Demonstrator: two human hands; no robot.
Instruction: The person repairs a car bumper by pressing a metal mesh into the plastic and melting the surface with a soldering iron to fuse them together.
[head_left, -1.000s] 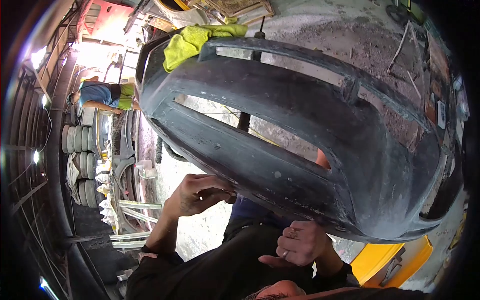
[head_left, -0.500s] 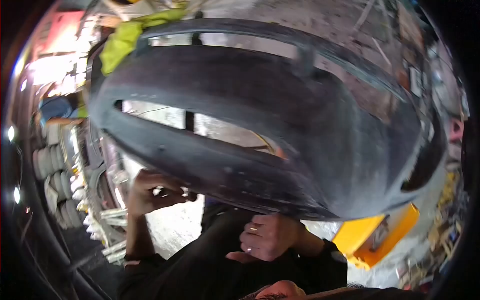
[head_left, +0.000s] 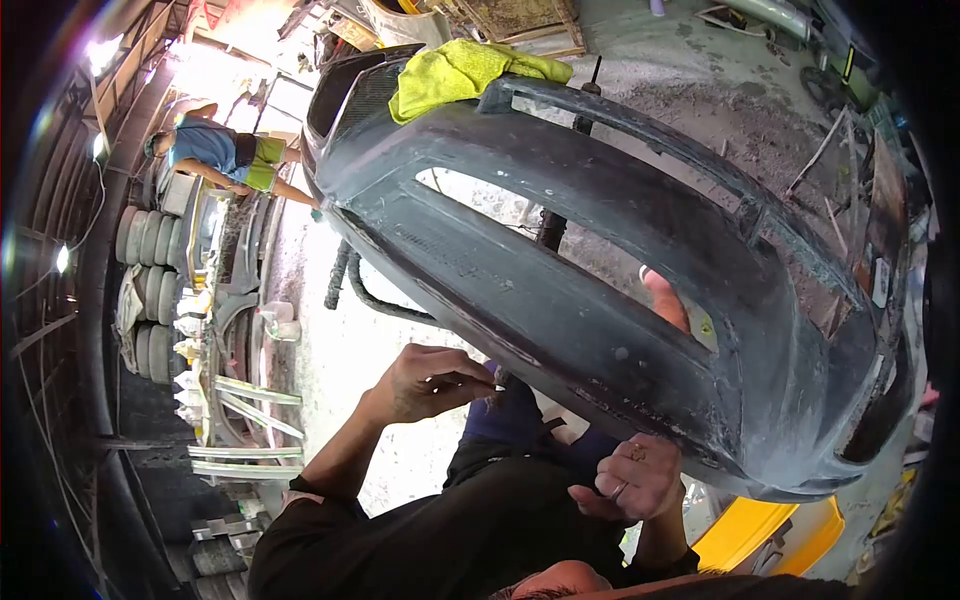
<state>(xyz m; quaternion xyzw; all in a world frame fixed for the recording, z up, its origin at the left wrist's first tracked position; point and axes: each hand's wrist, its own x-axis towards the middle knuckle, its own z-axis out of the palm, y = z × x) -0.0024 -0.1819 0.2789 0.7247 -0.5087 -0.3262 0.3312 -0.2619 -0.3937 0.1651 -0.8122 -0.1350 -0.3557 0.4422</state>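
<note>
A large dark grey car bumper (head_left: 560, 330) with long openings lies tilted across the view. My left hand (head_left: 430, 385), beside its lower edge at centre left, pinches a small thing too tiny to make out. My right hand (head_left: 640, 475), with rings on its fingers, rests near the bumper's lower edge further right. Its fingers are curled in, and what they hold, if anything, is hidden. On the bumper's upper left end a yellow-green cloth (head_left: 455, 75) is draped.
A person in a blue top (head_left: 205, 145) is at the upper left. Stacked tyres (head_left: 155, 295) and pale strips (head_left: 245, 468) are on the left. A yellow object (head_left: 745, 535) sits below the bumper's right end. Through an opening, part of a bare foot (head_left: 665, 300) shows.
The view has shifted, and the bumper appears lower and further right. My left hand now shows clear of the bumper's edge with its fingertips together. The person at the left shows more fully.
</note>
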